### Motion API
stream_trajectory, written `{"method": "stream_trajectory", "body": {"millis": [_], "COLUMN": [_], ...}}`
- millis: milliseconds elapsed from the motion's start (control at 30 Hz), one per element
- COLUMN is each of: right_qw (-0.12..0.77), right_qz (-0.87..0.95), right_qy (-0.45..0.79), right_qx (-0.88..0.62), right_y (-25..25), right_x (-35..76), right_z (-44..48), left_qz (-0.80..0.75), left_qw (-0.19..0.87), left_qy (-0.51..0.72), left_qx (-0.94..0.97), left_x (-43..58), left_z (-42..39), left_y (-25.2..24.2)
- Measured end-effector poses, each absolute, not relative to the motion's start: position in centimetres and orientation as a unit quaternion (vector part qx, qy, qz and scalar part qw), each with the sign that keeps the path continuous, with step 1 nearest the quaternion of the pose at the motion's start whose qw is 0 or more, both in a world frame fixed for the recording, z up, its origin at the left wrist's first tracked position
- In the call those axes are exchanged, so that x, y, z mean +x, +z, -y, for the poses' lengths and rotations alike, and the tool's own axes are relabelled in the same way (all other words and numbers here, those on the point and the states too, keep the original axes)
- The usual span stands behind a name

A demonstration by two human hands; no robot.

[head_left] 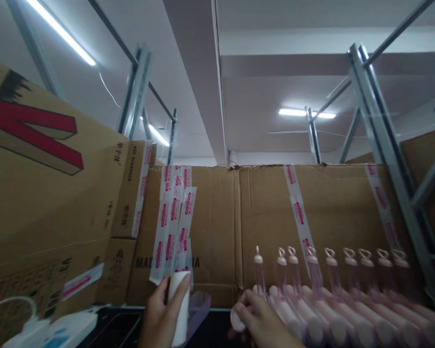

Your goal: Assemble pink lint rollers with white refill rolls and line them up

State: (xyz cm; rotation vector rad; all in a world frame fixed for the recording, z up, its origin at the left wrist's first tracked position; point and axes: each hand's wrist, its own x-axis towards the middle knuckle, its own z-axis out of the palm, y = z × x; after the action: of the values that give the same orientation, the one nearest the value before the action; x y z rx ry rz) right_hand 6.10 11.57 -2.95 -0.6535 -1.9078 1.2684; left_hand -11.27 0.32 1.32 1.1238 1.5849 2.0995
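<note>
My left hand [158, 309] is closed round a smooth white cylinder [181, 311], which stands nearly upright with a slight tilt. Between the thumb and fingers of my right hand [259, 316] is a small round pale-pink piece [237, 319]; its far side is hidden, so I cannot tell how long it is. Just right of that hand are several pale-pink cylinders [333, 326] lying side by side. Behind them stand several clear pinkish tubes [313, 275] with pale caps, most topped by heart-shaped loops. A clear plastic piece [199, 309] sits behind the white cylinder.
A brown cardboard wall [217, 222] with strips of printed tape closes off the back. Large cartons [58, 183] stand at the left. A white power strip [65, 328] with a cable lies at the lower left on the dark surface. Metal rack posts [380, 106] rise on both sides.
</note>
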Motion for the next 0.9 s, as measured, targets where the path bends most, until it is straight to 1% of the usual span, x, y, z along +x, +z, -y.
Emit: {"method": "stream_trajectory", "body": {"millis": [67, 133, 233, 367, 500, 633, 667, 733, 800, 833, 900], "right_qw": [0.404, 0.418, 0.41, 0.381, 0.361, 0.297, 0.294, 0.326, 0.375, 0.386, 0.368], "right_qz": [0.784, 0.795, 0.798, 0.827, 0.863, 0.92, 0.924, 0.912, 0.882, 0.862, 0.808], "right_qy": [0.386, 0.299, 0.294, 0.289, 0.256, 0.213, 0.206, 0.206, 0.24, 0.284, 0.429], "right_qx": [-0.269, -0.321, -0.329, -0.297, -0.241, -0.145, -0.133, -0.136, -0.154, -0.164, -0.165], "right_y": [-1.3, -0.1, 0.5, -0.2, -0.9, -1.4, -1.6, -1.9, -2.1, -2.1, -2.2], "right_x": [3.7, 1.0, -2.7, -5.3, -4.5, -2.1, -1.6, -0.7, -0.4, -0.4, -0.8], "right_z": [-11.8, -12.2, -12.5, -12.4, -12.0, -11.4, -11.3, -11.0, -10.6, -10.3, -9.7], "left_qz": [-0.532, -0.523, -0.517, -0.511, -0.491, -0.476, -0.472, -0.464, -0.462, -0.463, -0.465], "left_qw": [0.136, 0.132, 0.129, 0.129, 0.139, 0.149, 0.156, 0.171, 0.191, 0.201, 0.218], "left_qy": [0.76, 0.781, 0.798, 0.81, 0.82, 0.827, 0.83, 0.835, 0.834, 0.83, 0.823], "left_qx": [0.348, 0.315, 0.281, 0.256, 0.26, 0.259, 0.253, 0.241, 0.233, 0.235, 0.243], "left_x": [-12.5, -13.4, -14.3, -14.7, -13.9, -13.4, -13.5, -13.7, -13.6, -13.5, -13.0], "left_z": [-0.3, -0.2, -0.1, 0.0, 0.7, 0.9, 0.9, 0.6, 0.4, 0.3, 0.3], "left_y": [1.0, 0.8, 0.7, 1.0, 1.6, 1.7, 1.6, 1.5, 1.5, 1.5, 1.7]}}
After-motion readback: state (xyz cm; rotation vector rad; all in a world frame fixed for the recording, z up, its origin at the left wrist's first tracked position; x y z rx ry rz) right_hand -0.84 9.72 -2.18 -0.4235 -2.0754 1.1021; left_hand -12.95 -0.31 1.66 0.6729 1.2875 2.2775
